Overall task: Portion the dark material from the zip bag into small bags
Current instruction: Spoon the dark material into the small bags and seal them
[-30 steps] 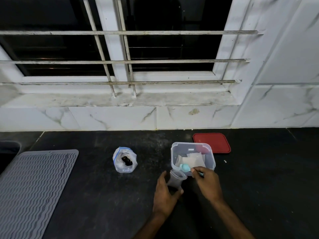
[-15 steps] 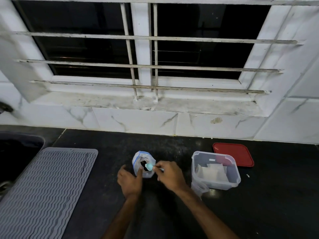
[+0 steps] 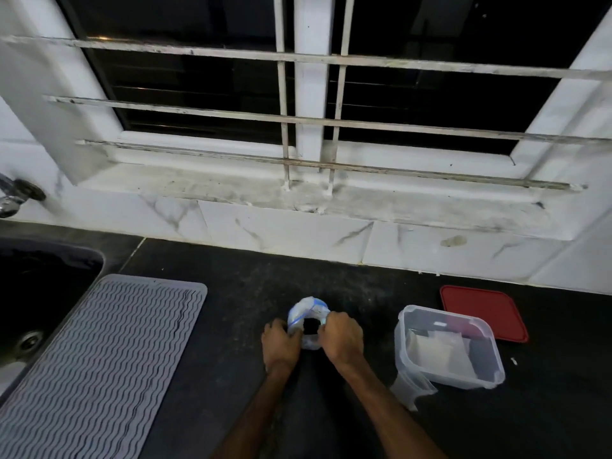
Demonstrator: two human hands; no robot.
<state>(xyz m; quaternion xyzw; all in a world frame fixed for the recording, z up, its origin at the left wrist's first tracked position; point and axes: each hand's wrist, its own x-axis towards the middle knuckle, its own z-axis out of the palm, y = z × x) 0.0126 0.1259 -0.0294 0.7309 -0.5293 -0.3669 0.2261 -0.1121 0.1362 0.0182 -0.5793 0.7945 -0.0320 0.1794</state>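
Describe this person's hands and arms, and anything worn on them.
Nothing is worn. The left hand and right hand are bare, with no gloves, and no ring, watch or bracelet shows. Both forearms are uncovered down to the picture's edge, with no sleeve in view.

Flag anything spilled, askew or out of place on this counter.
No spill shows. A small bag lies crumpled against the clear container, and a white scrap sits loose on the countertop right of it.

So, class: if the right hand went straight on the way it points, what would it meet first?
The zip bag: the right hand points up and left, its curled fingers at the bag's rim. Beyond it probably the left hand, though depth is unclear.
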